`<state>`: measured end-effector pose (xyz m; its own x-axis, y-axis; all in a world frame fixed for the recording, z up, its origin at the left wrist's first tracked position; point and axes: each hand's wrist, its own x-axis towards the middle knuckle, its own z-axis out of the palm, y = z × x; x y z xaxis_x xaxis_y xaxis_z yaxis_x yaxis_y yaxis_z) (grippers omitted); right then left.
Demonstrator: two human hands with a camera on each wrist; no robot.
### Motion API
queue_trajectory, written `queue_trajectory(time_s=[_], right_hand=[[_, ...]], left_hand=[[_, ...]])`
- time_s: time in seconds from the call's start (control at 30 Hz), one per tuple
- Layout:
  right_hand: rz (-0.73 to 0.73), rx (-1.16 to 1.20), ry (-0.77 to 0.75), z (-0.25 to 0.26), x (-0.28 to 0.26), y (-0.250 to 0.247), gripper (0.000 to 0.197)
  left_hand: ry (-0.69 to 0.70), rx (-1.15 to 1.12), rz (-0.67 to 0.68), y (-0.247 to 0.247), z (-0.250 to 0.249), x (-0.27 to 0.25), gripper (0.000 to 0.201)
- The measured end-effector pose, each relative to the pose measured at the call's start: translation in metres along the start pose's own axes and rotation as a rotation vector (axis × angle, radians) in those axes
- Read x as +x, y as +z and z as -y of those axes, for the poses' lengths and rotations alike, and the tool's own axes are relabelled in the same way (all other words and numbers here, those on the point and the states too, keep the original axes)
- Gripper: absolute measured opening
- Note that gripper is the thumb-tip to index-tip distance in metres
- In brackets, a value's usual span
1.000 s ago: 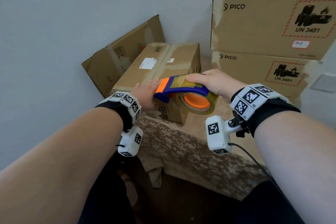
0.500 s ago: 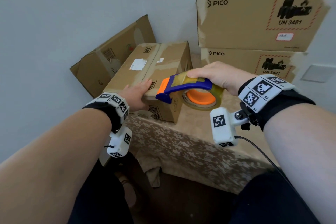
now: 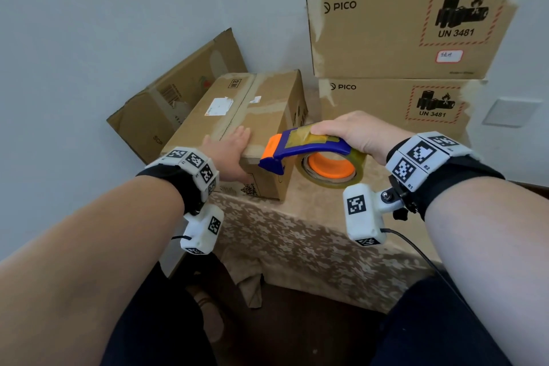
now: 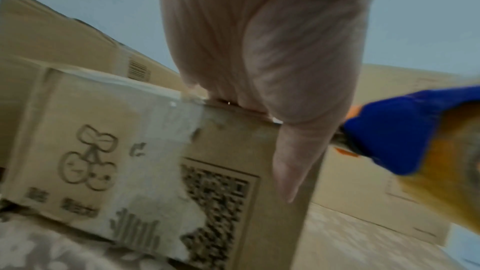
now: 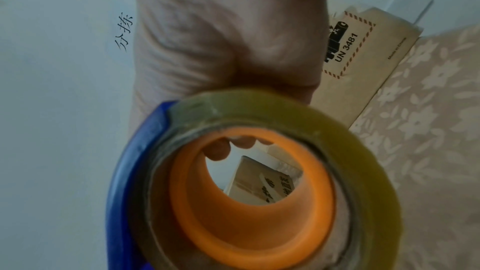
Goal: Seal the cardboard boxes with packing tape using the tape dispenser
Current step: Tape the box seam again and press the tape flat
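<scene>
A small cardboard box [image 3: 246, 116] with tape along its top seam lies on the cloth-covered table [image 3: 297, 241]. My left hand [image 3: 228, 151] rests on the box's near right corner, fingers flat on top and thumb down the front face [image 4: 285, 161]. My right hand [image 3: 356, 134] grips the blue tape dispenser [image 3: 303, 151] from above. The dispenser's orange-tipped nose sits beside the box's near right corner. Its tape roll [image 3: 329, 169] on an orange core hovers just over the table. In the right wrist view the roll [image 5: 337, 130] fills the picture and my fingertips [image 5: 218, 149] show through the core.
Two large PICO boxes [image 3: 401, 24] are stacked at the back right, close behind the dispenser. A worn cardboard box [image 3: 166, 107] leans against the wall at the left. The table's front edge is near my knees.
My right hand has drawn the dispenser toward me and to the right, off the box's top to its near corner. My left hand stays on the box.
</scene>
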<state>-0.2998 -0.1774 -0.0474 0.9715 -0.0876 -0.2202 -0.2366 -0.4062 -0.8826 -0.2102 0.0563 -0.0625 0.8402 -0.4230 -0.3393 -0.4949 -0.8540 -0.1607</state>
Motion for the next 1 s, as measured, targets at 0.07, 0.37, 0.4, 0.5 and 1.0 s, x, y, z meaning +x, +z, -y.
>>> queue_trajectory(time_s=[0.07,0.37,0.4,0.5,1.0], right_hand=[[-0.008,0.003,-0.005,-0.003,0.0,0.001,0.037],[-0.021,0.112,0.007,-0.024,-0.004,0.007,0.039],[-0.014,0.142,0.012,-0.027,-0.004,0.008,0.039],[-0.014,0.259,0.016,-0.035,-0.005,0.008,0.035],[-0.015,0.353,-0.011,-0.065,-0.023,-0.021,0.027]], left_hand=[[0.079,-0.007,-0.025,-0.001,-0.017,-0.001,0.114],[0.124,-0.08,-0.049,0.001,-0.029,0.002,0.123],[0.124,-0.102,-0.05,0.001,-0.028,0.002,0.123],[0.128,-0.187,-0.045,0.004,-0.023,0.003,0.125],[0.114,-0.165,-0.001,0.0,-0.027,0.007,0.131]])
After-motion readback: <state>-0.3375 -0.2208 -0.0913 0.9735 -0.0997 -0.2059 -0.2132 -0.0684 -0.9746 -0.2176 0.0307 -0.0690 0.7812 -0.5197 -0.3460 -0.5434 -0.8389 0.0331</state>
